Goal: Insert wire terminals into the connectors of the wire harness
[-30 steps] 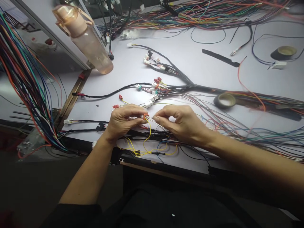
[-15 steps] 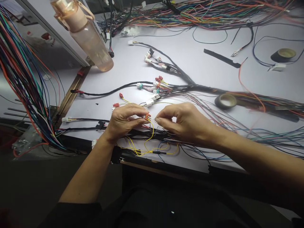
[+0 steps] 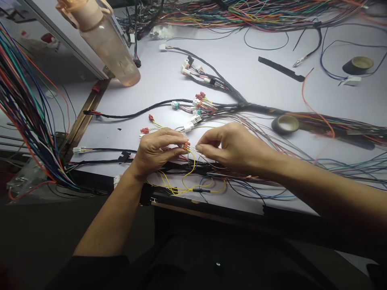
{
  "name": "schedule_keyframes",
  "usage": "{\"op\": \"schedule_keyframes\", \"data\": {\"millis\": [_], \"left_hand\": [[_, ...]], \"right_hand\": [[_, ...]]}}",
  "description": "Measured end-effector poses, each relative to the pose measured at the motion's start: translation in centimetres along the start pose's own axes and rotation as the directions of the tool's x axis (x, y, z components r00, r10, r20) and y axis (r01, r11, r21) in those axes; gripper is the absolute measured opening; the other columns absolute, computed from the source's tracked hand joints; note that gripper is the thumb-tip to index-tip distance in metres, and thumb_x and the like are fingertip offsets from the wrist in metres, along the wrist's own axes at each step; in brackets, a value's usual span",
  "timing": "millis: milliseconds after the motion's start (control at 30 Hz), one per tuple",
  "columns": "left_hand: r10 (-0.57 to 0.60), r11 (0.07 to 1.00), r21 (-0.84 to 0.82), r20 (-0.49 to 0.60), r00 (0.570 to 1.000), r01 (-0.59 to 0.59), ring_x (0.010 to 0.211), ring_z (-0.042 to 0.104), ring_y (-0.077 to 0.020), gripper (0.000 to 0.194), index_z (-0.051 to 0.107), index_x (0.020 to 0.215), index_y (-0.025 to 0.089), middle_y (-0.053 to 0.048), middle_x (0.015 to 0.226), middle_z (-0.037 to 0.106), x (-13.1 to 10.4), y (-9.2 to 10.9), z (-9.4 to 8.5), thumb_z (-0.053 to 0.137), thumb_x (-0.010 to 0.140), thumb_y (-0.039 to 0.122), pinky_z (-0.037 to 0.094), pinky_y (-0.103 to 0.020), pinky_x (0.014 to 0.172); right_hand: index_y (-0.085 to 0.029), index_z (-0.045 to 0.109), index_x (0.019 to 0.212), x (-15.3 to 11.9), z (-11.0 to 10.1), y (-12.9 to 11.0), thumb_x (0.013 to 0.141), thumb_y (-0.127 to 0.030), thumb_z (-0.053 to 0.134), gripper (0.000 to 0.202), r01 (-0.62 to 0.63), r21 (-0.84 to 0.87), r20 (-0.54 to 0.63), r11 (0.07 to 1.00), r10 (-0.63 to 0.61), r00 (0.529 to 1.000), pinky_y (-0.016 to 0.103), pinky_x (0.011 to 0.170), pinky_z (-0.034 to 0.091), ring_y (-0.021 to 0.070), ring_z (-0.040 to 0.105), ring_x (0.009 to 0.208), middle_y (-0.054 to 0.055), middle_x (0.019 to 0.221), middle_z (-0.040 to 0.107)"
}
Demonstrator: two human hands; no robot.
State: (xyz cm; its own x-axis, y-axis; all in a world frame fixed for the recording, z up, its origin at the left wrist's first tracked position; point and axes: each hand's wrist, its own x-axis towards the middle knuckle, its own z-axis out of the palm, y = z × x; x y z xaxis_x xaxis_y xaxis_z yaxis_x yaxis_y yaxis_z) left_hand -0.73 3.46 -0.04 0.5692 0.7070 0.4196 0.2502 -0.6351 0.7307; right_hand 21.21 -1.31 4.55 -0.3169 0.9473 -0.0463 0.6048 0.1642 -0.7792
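Orange connector (image 3: 186,146), pinched by the fingers of the left hand (image 3: 155,151) near the front edge of the desk (image 3: 151,82); the right hand (image 3: 231,143) pinches thin white wires (image 3: 193,148) beside it. Seemingly wire seating, calling for straight alignment.

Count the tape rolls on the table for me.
2: one roll beside the black harness, another roll farther back and to the right. Others could be hidden under the wires.
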Motion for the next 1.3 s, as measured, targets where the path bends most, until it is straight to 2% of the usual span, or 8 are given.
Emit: {"op": "schedule_keyframes", "data": {"millis": [200,333,467,633,900,1000,1133,1300], "left_hand": [[-0.001,1.0,0.025,-0.099,0.995,0.003,0.086,0.068,-0.0165,0.023,0.074,0.096,0.027,-0.003,0.091,0.074,0.2,0.2,0.0,0.078,0.074,0.023,0.056,-0.034,0.082],[0.066,0.996,0.063,-0.052,0.996,-0.062,0.088,0.068,-0.0163,0.027,0.073,0.1,0.027,-0.003,0.095,0.073,1.1,1.0,-0.7,0.077,0.074,0.019,0.056,-0.034,0.083],[0.086,0.993,0.068,0.081,0.993,-0.092,0.085,0.068,-0.0162,0.026,0.074,0.099,0.028,-0.003,0.094,0.073,2.7,2.3,-1.8,0.077,0.074,0.019,0.057,-0.032,0.078],[0.053,0.994,0.087,0.203,0.978,-0.072,0.08,0.068,-0.0159,0.022,0.074,0.094,0.026,-0.004,0.088,0.073,4.0,3.2,-2.7,0.078,0.073,0.021,0.057,-0.031,0.074],[-0.005,0.999,-0.048,0.129,0.992,0.012,0.083,0.068,-0.0174,0.028,0.075,0.094,0.022,-0.006,0.087,0.074,1.8,1.9,-2.2,0.08,0.068,0.012,0.056,-0.033,0.078],[-0.075,0.987,-0.138,0.067,0.995,0.084,0.085,0.067,-0.0183,0.028,0.076,0.092,0.022,-0.006,0.086,0.074,0.8,1.7,-1.5,0.081,0.066,0.012,0.056,-0.033,0.079],[-0.182,0.945,-0.281,-0.032,0.983,0.166,0.083,0.067,-0.0166,0.028,0.076,0.089,0.023,-0.005,0.084,0.072,-0.2,1.6,-0.1,0.083,0.065,0.011,0.056,-0.03,0.075],[-0.225,0.944,-0.269,-0.094,0.97,0.193,0.085,0.066,-0.0154,0.032,0.076,0.092,0.023,-0.004,0.087,0.071,-1.2,1.1,0.5,0.081,0.065,0.007,0.055,-0.028,0.077]], "right_hand": [[-0.017,0.065,0.081,0.1,-0.2,0.9,0.09,-0.029,0.055,0.018,-0.077,0.348,0.005,0.934,0.081,0.997,0.025,0.056,0.039,0.0106,0.051,0.06,0.0,0.069,0.062],[-0.018,0.062,0.087,0.3,-0.8,1.5,0.093,-0.037,0.051,0.022,-0.13,0.52,0.227,0.844,0.011,0.974,0.024,0.059,0.042,0.011,0.054,0.067,0.004,0.091,0.068],[-0.02,0.061,0.09,0.6,-1.4,2.2,0.092,-0.044,0.053,0.026,-0.149,0.644,0.382,0.751,-0.146,0.912,0.024,0.054,0.037,0.0099,0.049,0.062,0.003,0.094,0.07],[-0.02,0.063,0.085,1.0,-1.6,2.6,0.094,-0.039,0.052,0.024,-0.133,0.701,0.391,0.7,-0.222,0.893,0.023,0.055,0.033,0.0087,0.039,0.058,-0.001,0.084,0.064],[-0.018,0.052,0.077,1.2,-1.6,2.9,0.092,-0.035,0.055,0.022,-0.205,0.668,0.449,0.715,-0.168,0.877,0.022,0.051,0.026,0.0085,0.031,0.058,-0.005,0.07,0.042],[-0.019,0.052,0.081,1.2,-1.1,3.0,0.093,-0.034,0.052,0.019,-0.156,0.626,0.417,0.764,-0.159,0.895,0.022,0.051,0.025,0.0082,0.029,0.056,-0.006,0.068,0.038],[-0.018,0.052,0.08,0.9,-0.2,2.7,0.092,-0.028,0.052,0.015,-0.025,0.561,0.257,0.827,-0.146,0.955,0.022,0.054,0.029,0.0077,0.033,0.058,-0.006,0.068,0.04],[-0.016,0.059,0.085,0.4,-0.2,2.1,0.092,-0.025,0.05,0.015,-0.058,0.461,0.138,0.886,-0.008,0.99,0.023,0.054,0.03,0.0084,0.035,0.056,-0.005,0.064,0.042]]}}
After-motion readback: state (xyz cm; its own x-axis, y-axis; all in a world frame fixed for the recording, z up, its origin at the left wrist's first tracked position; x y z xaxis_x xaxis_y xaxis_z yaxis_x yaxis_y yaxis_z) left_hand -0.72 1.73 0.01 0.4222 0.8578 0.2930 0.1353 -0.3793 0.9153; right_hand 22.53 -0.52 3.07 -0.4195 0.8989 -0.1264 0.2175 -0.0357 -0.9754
